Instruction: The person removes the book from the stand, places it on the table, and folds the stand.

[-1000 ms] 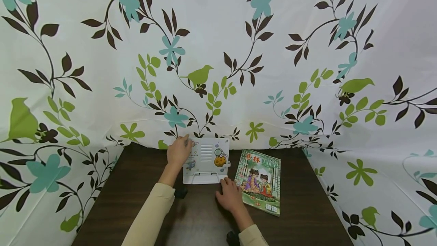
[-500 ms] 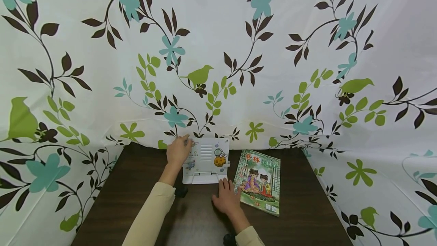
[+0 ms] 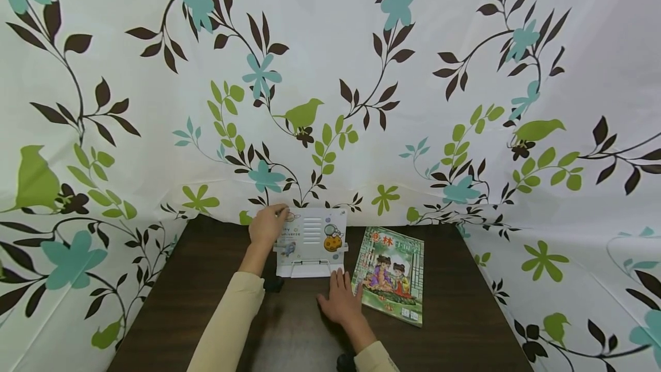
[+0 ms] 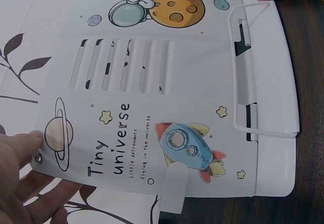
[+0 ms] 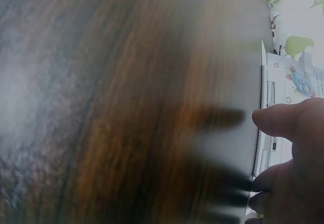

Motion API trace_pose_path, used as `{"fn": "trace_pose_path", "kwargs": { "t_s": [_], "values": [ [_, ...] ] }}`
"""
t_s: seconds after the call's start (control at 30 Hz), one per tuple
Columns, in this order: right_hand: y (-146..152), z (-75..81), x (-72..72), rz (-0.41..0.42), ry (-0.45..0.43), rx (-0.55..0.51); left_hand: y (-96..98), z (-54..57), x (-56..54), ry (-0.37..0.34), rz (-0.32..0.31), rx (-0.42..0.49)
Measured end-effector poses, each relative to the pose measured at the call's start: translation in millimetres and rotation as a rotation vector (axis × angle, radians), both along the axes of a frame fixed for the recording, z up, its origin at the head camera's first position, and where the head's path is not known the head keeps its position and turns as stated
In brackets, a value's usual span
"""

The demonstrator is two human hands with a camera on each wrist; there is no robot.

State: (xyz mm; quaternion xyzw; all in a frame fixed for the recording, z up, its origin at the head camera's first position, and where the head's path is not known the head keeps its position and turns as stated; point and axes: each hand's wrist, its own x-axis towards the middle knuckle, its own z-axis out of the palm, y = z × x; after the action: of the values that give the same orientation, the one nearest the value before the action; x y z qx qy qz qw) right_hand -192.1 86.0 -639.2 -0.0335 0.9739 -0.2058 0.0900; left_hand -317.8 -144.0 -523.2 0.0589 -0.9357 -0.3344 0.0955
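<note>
A white book stand (image 3: 312, 240), printed with an astronaut, a rocket and the words "Tiny universe", leans upright at the back of the table. My left hand (image 3: 265, 227) pinches its upper left corner; in the left wrist view the thumb (image 4: 31, 142) lies on the front and the other fingers are behind the panel. Down at the front right corner, my right hand (image 3: 342, 302) has its fingers stretched forward, fingertips at the stand's front ledge (image 4: 273, 72). In the right wrist view, the right thumb (image 5: 283, 118) points out along that ledge above the table.
A green illustrated magazine (image 3: 389, 277) lies flat to the right of the stand, close beside the right hand. Dark wood table (image 3: 206, 280) surrounds both. Behind, a white cloth with leaves and birds (image 3: 361, 148) hangs down to the table's back edge.
My right hand has shifted slightly left, away from the magazine, with its fingers straighter. The left hand has edged left at the corner, uncovering more of the printed words.
</note>
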Motion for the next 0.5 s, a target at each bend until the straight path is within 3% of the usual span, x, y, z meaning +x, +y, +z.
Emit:
{"fn": "trace_pose_path", "kwargs": {
  "t_s": [0.5],
  "values": [
    [2.9,-12.4,-14.5,-0.022,0.022,0.000,-8.1,-2.0,3.0,-0.006,0.017,0.044]
  ]
}}
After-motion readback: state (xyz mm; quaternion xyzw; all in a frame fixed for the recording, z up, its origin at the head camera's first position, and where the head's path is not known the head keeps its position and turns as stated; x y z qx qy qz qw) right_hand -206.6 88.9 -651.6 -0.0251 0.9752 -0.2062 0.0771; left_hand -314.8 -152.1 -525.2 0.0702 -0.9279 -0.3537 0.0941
